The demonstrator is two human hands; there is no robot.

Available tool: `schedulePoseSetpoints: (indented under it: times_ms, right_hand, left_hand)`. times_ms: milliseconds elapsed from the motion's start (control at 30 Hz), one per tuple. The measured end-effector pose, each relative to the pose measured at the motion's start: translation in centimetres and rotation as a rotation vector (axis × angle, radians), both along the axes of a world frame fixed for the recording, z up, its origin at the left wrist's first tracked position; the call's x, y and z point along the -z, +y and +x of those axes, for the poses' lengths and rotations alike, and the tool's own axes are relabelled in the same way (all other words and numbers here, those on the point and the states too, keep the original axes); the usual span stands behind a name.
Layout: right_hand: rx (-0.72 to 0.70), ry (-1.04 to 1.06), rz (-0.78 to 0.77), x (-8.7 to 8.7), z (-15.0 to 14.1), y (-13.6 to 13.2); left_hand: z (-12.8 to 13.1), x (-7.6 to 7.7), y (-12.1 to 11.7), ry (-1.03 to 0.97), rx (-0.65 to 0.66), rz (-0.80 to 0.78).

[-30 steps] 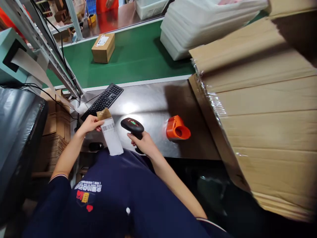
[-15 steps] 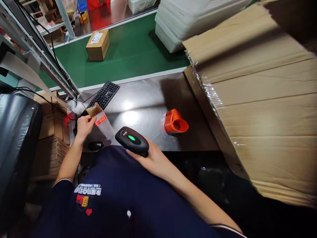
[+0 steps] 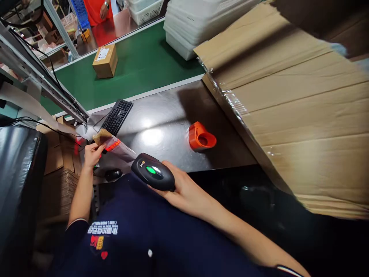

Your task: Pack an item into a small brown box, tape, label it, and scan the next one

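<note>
My right hand (image 3: pixel 180 188) is wrapped round a black barcode scanner (image 3: pixel 152 172) with a green light lit on its top. The scanner points left, towards a small packet (image 3: pixel 121 149) with a brown end and a whitish, see-through part. Red light falls across the packet in a striped patch. My left hand (image 3: pixel 93 154) pinches the packet near its brown end, above the left end of the metal table. Just below the packet, a black mouse (image 3: pixel 113 174) lies by the table's front edge. A black keyboard (image 3: pixel 117 116) is behind my left hand.
An orange scanner holder (image 3: pixel 201 137) stands on the metal table (image 3: pixel 170 111). A taped carton (image 3: pixel 105 61) sits on the green conveyor (image 3: pixel 138 67), near stacked white bins (image 3: pixel 190 27). Flattened cardboard (image 3: pixel 288 104) fills the right side. Across the conveyor is a person in orange (image 3: pixel 98 13).
The packet has tilted flatter, and my left hand has shifted slightly down and left. The scanner stays in my right hand. The whole view has turned a little.
</note>
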State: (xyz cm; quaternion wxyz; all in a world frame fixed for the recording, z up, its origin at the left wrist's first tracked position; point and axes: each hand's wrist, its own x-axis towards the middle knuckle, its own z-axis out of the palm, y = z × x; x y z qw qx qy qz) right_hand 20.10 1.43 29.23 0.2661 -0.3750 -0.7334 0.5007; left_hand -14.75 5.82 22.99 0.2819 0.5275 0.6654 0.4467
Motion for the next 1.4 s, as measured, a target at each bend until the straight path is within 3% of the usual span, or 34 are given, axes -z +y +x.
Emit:
schedulePoseSetpoints:
  times_ms: [467,767,1000,1200,1300,1400]
  right_hand:
    - [-0.066,0.0,0.08,-1.2,1.3,-0.5]
    - [-0.113,-0.044,0.118,-2.5,2.4,-1.1]
    - [-0.106,-0.041,0.113,-2.0,2.3,-0.8]
    - [-0.076,0.005,0.069,-2.6,2.0,-0.9]
    - [-0.039,0.006,0.023,-1.3,1.8,0.0]
    - [0.124,-0.059,-0.008,3.5,1.0,2.8]
  left_hand:
    - [-0.5,1.3,-0.3,0.101,-0.105,0.036]
    - [-0.8,0.8,-0.1,0.058,-0.105,0.079]
    - [-2.0,0.9,-0.3,0.047,-0.104,0.048]
    - [-1.3,0.4,-0.2,0.067,-0.129,0.072]
    - [-0.5,-0.4,-0.1,0.008,-0.143,0.03]
    - [0.1,-1.2,-0.3,-0.077,-0.121,-0.069]
